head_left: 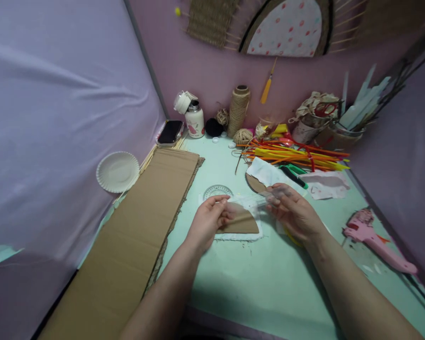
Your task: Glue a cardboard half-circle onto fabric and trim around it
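Pinkish back wall [198, 71]; wrinkled lilac cloth [63, 118] left; purplish side wall [400, 156] right; mint-green tabletop [258, 283]; dim light.

Site: small craft corner, hobby-workshop type; home or studio, cannot tell from where I stand. Enclosure: wrinkled lavender cloth [63, 104] at left, mauve wall [156, 71] behind a pale green tabletop [233, 283]. Evidence, tools: pink glue gun [378, 241], clear protractor [216, 190], black-and-green cutter [293, 176], red-handled scissors [326, 109] in a pot. Evidence, materials: long cardboard sheet [145, 203], twine spool [239, 111], bundle of orange and yellow stems [286, 155], cut cardboard piece [244, 223] on white fabric. Handmade-looking wall hanging [286, 28] above, dotted half-round panel. Personal items at back: phone [170, 132], white bottle [195, 123].
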`<state>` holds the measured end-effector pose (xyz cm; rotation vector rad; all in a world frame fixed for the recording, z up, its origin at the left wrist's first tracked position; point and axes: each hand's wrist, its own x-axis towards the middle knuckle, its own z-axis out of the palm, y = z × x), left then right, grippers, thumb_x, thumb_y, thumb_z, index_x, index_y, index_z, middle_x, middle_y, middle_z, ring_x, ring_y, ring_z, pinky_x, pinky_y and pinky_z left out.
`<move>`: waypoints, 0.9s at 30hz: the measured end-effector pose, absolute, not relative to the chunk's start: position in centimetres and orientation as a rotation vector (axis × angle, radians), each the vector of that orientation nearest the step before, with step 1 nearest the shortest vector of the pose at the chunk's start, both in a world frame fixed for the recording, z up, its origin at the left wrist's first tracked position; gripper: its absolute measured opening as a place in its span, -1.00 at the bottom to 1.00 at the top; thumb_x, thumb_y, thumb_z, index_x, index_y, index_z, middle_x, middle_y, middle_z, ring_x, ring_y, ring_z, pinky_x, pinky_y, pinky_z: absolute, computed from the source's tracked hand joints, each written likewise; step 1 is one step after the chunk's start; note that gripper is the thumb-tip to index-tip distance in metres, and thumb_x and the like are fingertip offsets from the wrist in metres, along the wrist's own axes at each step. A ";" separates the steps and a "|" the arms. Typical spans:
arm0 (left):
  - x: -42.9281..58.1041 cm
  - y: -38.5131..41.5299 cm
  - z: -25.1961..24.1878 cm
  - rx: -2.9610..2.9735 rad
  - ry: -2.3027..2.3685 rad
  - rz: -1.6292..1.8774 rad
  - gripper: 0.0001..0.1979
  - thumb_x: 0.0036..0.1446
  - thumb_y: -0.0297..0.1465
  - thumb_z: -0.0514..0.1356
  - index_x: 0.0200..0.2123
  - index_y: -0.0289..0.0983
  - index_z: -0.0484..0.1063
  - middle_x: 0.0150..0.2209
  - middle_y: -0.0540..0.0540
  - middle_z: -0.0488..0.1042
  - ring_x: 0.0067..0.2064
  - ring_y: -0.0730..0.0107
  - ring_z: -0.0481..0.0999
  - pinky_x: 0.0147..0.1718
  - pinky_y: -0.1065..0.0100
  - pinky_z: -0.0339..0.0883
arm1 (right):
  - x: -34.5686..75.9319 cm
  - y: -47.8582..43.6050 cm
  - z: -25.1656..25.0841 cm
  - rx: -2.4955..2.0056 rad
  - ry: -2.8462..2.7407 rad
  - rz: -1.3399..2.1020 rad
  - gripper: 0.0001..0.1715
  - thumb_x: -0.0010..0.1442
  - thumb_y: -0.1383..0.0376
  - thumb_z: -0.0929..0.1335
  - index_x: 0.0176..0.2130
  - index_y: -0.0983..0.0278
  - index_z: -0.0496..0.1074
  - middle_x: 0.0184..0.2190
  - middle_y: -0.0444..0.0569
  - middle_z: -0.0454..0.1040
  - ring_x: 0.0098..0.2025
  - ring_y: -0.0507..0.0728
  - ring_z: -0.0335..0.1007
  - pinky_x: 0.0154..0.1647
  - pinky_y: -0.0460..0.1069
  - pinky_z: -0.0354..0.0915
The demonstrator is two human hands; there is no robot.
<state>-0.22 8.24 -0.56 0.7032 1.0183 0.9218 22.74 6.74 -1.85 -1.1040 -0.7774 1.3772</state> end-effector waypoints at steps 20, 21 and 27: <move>2.5 3.7 -0.6 0.376 1.145 1.182 -0.52 -0.23 -0.25 0.47 -0.40 -0.25 0.24 -0.45 -0.01 0.56 -0.50 0.50 0.52 -0.47 0.46 0.34 | 19.8 3.5 -0.5 -1.278 -1.951 0.823 -0.51 0.13 0.19 0.50 0.05 0.06 0.43 -0.15 0.03 0.53 -0.26 0.20 0.47 -0.25 0.12 0.44; 2.4 3.5 -0.8 0.376 1.155 1.179 -0.52 -0.23 -0.24 0.47 -0.40 -0.25 0.23 -0.45 -0.02 0.56 -0.52 0.53 0.49 -0.50 0.48 0.31 | 19.6 3.2 -0.5 -1.278 -2.026 0.678 -0.58 0.20 0.20 0.44 0.06 0.07 0.43 -0.21 0.03 0.54 -0.27 0.21 0.46 -0.26 0.13 0.43; 1.5 0.4 -1.4 0.630 1.117 0.656 -0.62 -0.01 -0.25 0.32 -0.18 -0.28 0.31 -0.30 -0.15 0.61 -0.50 0.45 0.51 -0.48 0.39 0.32 | 20.9 2.2 -2.2 -1.291 -2.173 0.455 -0.68 0.31 0.31 0.36 0.06 0.21 0.44 -0.17 0.08 0.54 -0.13 0.24 0.45 -0.16 0.14 0.42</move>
